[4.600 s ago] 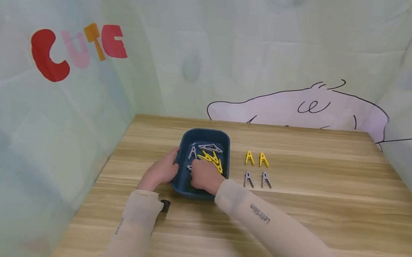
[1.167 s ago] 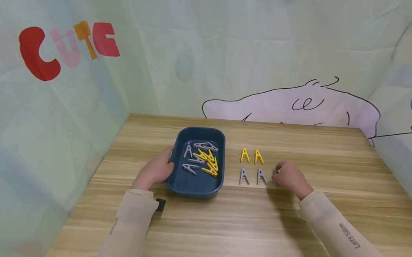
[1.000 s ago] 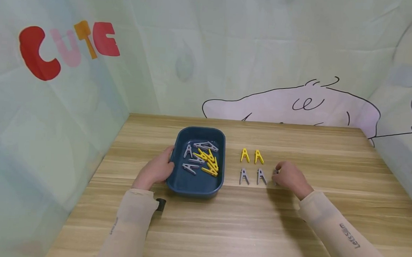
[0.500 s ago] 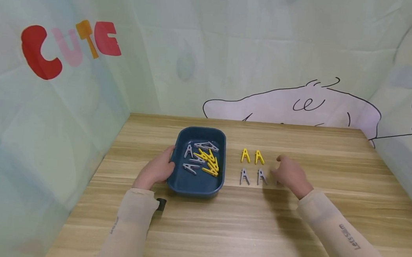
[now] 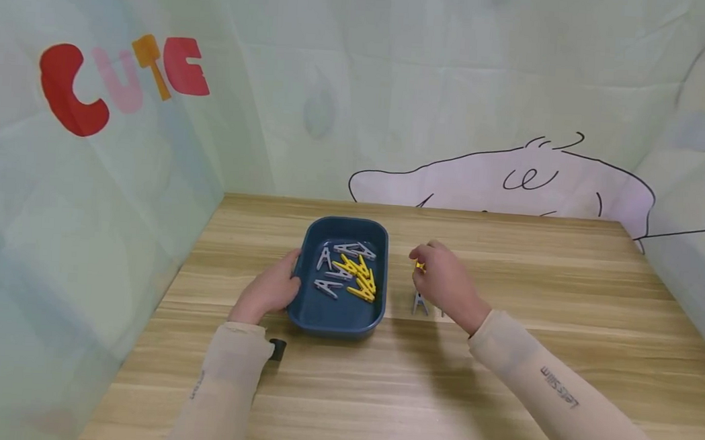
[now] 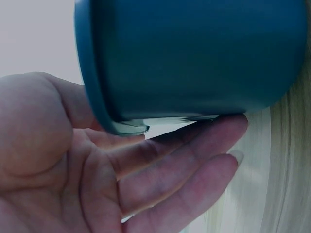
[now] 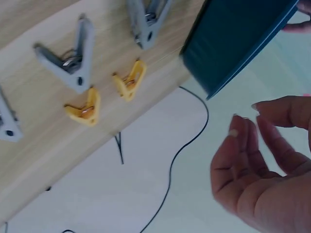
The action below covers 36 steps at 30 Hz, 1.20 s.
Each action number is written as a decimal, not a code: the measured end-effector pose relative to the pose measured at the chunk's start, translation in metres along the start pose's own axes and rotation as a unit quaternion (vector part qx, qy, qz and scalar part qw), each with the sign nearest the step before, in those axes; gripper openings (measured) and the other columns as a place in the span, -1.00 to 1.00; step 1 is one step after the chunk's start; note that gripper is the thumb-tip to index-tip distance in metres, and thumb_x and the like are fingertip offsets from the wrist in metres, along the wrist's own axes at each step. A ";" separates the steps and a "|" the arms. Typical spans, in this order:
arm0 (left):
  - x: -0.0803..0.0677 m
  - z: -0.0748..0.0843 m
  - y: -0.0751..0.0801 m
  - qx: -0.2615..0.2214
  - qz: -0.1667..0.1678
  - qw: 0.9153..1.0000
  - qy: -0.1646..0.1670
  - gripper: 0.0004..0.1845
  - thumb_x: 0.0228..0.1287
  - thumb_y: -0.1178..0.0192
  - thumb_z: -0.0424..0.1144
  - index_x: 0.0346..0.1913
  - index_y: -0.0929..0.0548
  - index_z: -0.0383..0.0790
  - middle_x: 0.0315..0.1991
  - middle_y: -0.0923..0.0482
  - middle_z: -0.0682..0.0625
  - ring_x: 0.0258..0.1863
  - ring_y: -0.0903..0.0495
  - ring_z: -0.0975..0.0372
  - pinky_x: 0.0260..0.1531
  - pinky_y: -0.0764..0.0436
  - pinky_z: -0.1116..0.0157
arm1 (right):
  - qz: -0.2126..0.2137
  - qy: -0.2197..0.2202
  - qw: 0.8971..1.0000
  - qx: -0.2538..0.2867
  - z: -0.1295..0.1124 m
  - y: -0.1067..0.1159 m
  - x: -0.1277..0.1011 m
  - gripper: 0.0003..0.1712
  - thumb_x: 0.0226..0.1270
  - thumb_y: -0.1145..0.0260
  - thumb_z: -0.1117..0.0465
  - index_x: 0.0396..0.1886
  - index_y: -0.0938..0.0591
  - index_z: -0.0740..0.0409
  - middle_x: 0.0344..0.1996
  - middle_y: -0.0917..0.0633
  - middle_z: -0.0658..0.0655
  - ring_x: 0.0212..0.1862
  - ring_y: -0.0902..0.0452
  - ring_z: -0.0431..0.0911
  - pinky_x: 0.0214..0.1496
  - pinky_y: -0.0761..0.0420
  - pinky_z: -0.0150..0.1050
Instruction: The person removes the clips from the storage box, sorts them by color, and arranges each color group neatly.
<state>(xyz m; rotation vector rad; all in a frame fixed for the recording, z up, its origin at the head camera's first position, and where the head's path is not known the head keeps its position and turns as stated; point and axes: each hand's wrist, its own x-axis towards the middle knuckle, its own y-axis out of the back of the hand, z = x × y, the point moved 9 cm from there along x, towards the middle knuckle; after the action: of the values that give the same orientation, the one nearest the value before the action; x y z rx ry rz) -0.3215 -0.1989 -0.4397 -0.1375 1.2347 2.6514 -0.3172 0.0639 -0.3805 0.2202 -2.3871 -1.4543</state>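
Observation:
My left hand (image 5: pixel 268 290) lies against the left outer wall of a dark blue plastic bin (image 5: pixel 325 316); in the left wrist view its fingers (image 6: pixel 160 184) are fairly straight along that wall. Inside the bin lie grey clothespins (image 5: pixel 324 259) and yellow clothespins (image 5: pixel 360 289), several of each. My right hand (image 5: pixel 445 283) is over the wooden table, right of the bin, thumb and fingers apart with nothing between them. Below it, the right wrist view shows two yellow clothespins (image 7: pixel 92 102) in one row and three grey clothespins (image 7: pixel 77 77) in another, partly hidden in the head view.
The wooden table (image 5: pixel 329 407) runs back to a printed cloth wall (image 5: pixel 314 157). Another cloth wall stands at the left. A small dark object (image 5: pixel 278 349) shows beside the left sleeve.
My right hand has set a third grey clothespin in the grey row and let go of it. It has since moved left toward the bin. The left hand stays at the bin.

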 end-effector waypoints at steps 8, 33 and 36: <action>0.000 0.000 0.000 0.002 -0.002 1.000 0.005 -0.37 0.46 0.14 -0.39 0.55 -0.04 -0.31 0.22 -0.41 -0.33 -0.27 -0.61 0.05 -0.41 -0.56 0.20 | -0.049 0.106 0.993 -0.006 -0.044 -0.019 0.014 -0.76 0.26 -0.37 0.35 -0.07 -0.73 0.26 -0.21 -0.61 0.14 -0.26 -0.56 -0.08 -0.19 -0.64 -0.26; -0.004 0.002 0.002 0.025 0.008 1.000 0.010 -0.37 0.47 0.13 -0.36 0.55 -0.06 -0.30 0.26 -0.42 -0.28 -0.09 -0.55 -0.02 -0.13 -0.53 0.05 | -0.255 0.087 0.959 -0.090 -0.068 -0.099 0.035 -0.60 0.28 -0.37 0.35 0.12 -0.69 0.14 -0.06 -0.70 0.14 -0.34 -0.57 -0.09 -0.15 -0.66 -0.27; -0.004 0.002 0.001 0.019 0.008 1.000 0.009 -0.37 0.47 0.13 -0.36 0.55 -0.06 -0.28 0.21 -0.45 -0.28 -0.20 -0.58 0.01 -0.24 -0.55 0.09 | -0.262 0.097 0.953 -0.117 -0.070 -0.104 0.035 -0.60 0.27 -0.39 0.33 0.12 -0.69 0.11 -0.10 -0.70 0.12 -0.32 -0.57 -0.09 -0.12 -0.66 -0.25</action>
<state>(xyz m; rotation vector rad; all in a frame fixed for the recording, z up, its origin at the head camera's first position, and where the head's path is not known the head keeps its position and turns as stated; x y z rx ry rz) -0.3180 -0.1987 -0.4367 -0.1463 1.2955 2.6433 -0.3287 -0.0534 -0.4363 0.9462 -2.0604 -1.8207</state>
